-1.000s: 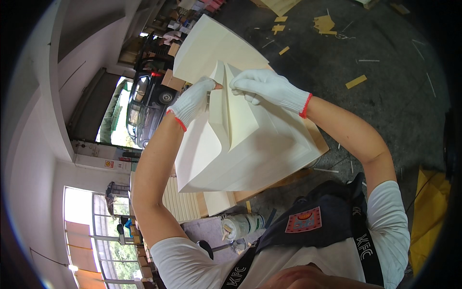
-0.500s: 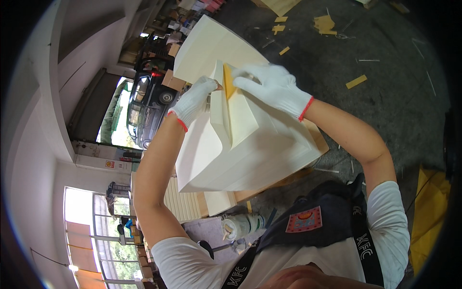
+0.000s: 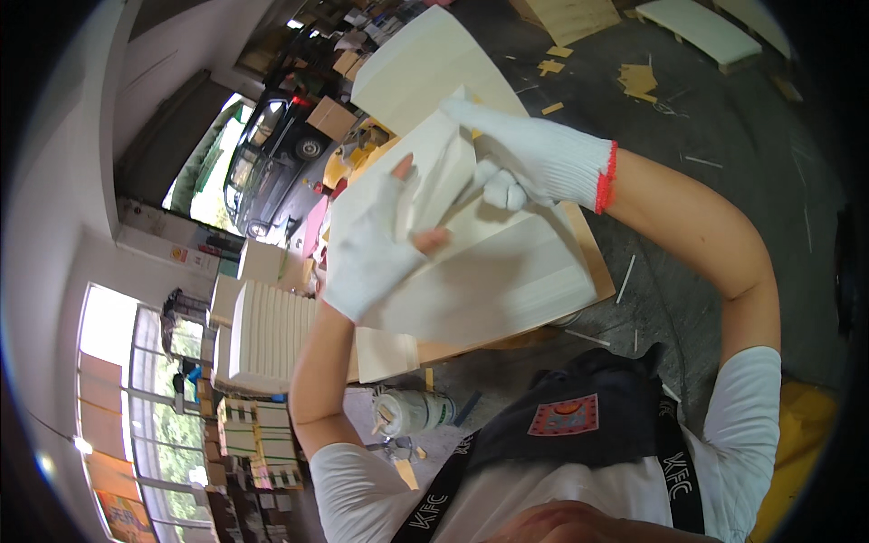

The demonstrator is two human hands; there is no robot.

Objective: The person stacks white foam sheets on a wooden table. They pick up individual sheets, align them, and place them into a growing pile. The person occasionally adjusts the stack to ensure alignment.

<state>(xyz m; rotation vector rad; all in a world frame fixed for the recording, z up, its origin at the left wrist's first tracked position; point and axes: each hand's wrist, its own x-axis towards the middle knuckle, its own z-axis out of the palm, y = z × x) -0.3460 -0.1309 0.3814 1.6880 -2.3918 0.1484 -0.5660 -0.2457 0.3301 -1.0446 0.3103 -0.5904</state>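
In front of me stands a large white foam-like piece (image 3: 516, 271) with a curved, raised ridge. My left hand (image 3: 371, 258), in a white glove with thumb and a fingertip bare, spans a folded white flap (image 3: 439, 185) of that ridge, thumb on the near side. My right hand (image 3: 534, 163), gloved in white with a red cuff, curls its fingers against the flap's right side, its thumb side stretched toward the far end. A sliver of yellow strip (image 3: 475, 134) shows beside the right hand; the rest of it is hidden. Both hands are slightly blurred.
Beneath the piece is a wooden board (image 3: 588, 249). A white tub (image 3: 412, 412) stands close to my body. Stacked white slabs (image 3: 276, 335) are at left. Yellow scraps (image 3: 638, 81) litter the dark floor; a dark vehicle (image 3: 272, 158) is parked far left.
My left hand has come nearer and turned across the ridge. The right hand has curled its fingers beside it. The yellow strip is now mostly covered, and the whole view has shifted.
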